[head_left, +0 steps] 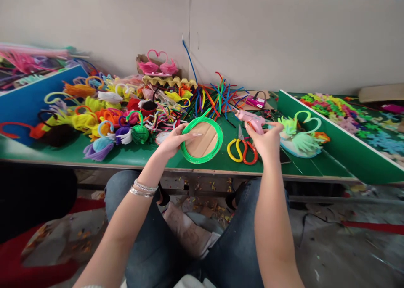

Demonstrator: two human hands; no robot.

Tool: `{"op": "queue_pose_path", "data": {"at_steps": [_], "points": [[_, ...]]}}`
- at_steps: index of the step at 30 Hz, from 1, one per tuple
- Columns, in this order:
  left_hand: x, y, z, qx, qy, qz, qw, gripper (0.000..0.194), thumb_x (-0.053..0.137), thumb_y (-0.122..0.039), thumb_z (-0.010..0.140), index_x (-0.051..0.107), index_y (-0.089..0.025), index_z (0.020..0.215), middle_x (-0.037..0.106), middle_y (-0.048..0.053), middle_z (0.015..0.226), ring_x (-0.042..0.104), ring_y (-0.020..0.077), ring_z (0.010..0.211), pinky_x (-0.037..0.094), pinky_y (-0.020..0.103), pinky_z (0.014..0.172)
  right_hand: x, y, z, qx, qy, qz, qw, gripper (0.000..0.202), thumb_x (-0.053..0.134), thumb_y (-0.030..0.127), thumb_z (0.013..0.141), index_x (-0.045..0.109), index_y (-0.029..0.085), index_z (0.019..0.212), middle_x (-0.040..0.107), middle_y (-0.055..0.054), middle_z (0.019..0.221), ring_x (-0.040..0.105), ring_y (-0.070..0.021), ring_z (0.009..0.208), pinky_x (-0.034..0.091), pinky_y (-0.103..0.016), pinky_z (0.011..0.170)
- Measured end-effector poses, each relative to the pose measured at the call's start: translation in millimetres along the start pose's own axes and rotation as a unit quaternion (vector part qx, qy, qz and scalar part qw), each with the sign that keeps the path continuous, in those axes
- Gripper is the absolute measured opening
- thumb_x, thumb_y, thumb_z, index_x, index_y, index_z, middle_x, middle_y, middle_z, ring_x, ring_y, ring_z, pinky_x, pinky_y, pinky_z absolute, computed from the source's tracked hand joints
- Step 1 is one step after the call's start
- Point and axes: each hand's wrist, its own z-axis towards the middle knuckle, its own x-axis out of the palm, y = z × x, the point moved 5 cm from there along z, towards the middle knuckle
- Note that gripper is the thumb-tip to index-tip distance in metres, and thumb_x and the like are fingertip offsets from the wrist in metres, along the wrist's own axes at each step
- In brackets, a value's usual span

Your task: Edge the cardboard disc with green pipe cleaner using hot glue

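My left hand (174, 141) grips the left edge of a round cardboard disc (202, 141), thumb on top. Bright green pipe cleaner (217, 147) runs around the disc's rim, and one loose end sticks up at the top. To the right, my right hand (263, 137) is closed around a pink glue gun (251, 119), whose nozzle points left toward the disc without touching it. Scissors (241, 149) with one yellow and one red handle lie on the green table between the disc and my right hand.
Pompom swans (104, 124) and pipe cleaners (217, 96) crowd the table's left and back. A pale green swan pair (304, 138) stands right of my right hand, beside a green divider (341, 141). Pink swans (158, 65) stand at the back. A blue divider (19, 107) is far left.
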Motion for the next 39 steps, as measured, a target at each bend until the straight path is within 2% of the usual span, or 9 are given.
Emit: {"op": "queue_pose_path", "data": {"at_steps": [3,7,12,15,18,25,31,39], "points": [[-3.1,-4,1,0.066,-0.039,0.01,0.997,0.038,0.078,-0.026,0.054,0.059,-0.018,0.086,0.061,-0.002,0.082,0.058,0.0116,0.077,0.045,0.02,0.068,0,-3,0,0.013,0.008,-0.013,1.0,0.073,0.073,0.052,0.055,0.027,0.022,0.103,0.061,-0.003,0.075,0.061,-0.0246,0.066,0.045,-0.036,0.061],[-8.2,-3,4,0.11,-0.075,0.02,0.991,0.037,0.078,-0.027,0.056,0.059,-0.017,0.086,0.059,-0.003,0.079,0.056,0.011,0.075,0.043,0.021,0.066,-2,10,-2,-0.037,-0.038,-0.012,0.999,0.064,0.073,0.046,0.057,0.031,0.023,0.1,0.063,-0.004,0.079,0.062,-0.0249,0.074,0.045,-0.036,0.066],[-5.1,-1,4,0.076,-0.045,-0.003,0.996,0.037,0.078,-0.027,0.055,0.062,-0.016,0.086,0.062,0.0,0.082,0.058,0.0131,0.078,0.044,0.023,0.069,-4,18,-3,-0.028,-0.057,-0.003,0.998,0.047,0.071,0.049,0.06,0.045,0.021,0.087,0.064,-0.007,0.078,0.06,-0.0238,0.07,0.045,-0.036,0.064],[-2.0,3,3,0.019,-0.028,-0.03,0.999,0.042,0.08,-0.027,0.051,0.063,-0.016,0.089,0.065,0.001,0.083,0.059,0.014,0.075,0.045,0.024,0.065,-3,28,-7,-0.068,-0.02,0.03,0.997,0.038,0.063,0.054,0.069,0.053,0.02,0.083,0.062,-0.006,0.074,0.058,-0.0207,0.065,0.045,-0.035,0.063],[-1.4,6,2,-0.016,-0.031,-0.043,0.998,0.043,0.08,-0.026,0.049,0.064,-0.016,0.088,0.066,0.002,0.08,0.06,0.0154,0.071,0.044,0.024,0.061,1,39,-13,-0.117,0.034,0.044,0.992,0.039,0.062,0.055,0.071,0.057,0.02,0.086,0.063,-0.005,0.075,0.058,-0.0197,0.066,0.046,-0.035,0.064],[1.2,8,2,-0.019,-0.028,-0.011,0.999,0.043,0.08,-0.027,0.051,0.066,-0.015,0.089,0.068,0.003,0.084,0.061,0.0157,0.073,0.046,0.024,0.061,13,52,-23,-0.174,0.077,-0.028,0.981,0.036,0.063,0.05,0.072,0.059,0.02,0.092,0.064,-0.008,0.087,0.06,-0.024,0.078,0.046,-0.035,0.066],[7.0,10,1,-0.011,-0.01,0.025,1.0,0.047,0.08,-0.029,0.052,0.066,-0.014,0.094,0.068,0.006,0.089,0.062,0.017,0.076,0.047,0.026,0.064,23,53,-28,-0.172,0.103,-0.101,0.974,0.037,0.064,0.044,0.073,0.058,0.019,0.099,0.066,-0.01,0.093,0.061,-0.0274,0.083,0.044,-0.034,0.063],[6.5,20,5,0.002,-0.038,0.045,0.998,0.047,0.08,-0.031,0.053,0.063,-0.015,0.093,0.067,0.005,0.09,0.062,0.018,0.079,0.048,0.027,0.065,29,59,-33,-0.169,0.129,-0.128,0.969,0.032,0.062,0.044,0.074,0.058,0.019,0.094,0.066,-0.01,0.092,0.061,-0.0262,0.081,0.042,-0.032,0.059]]}}
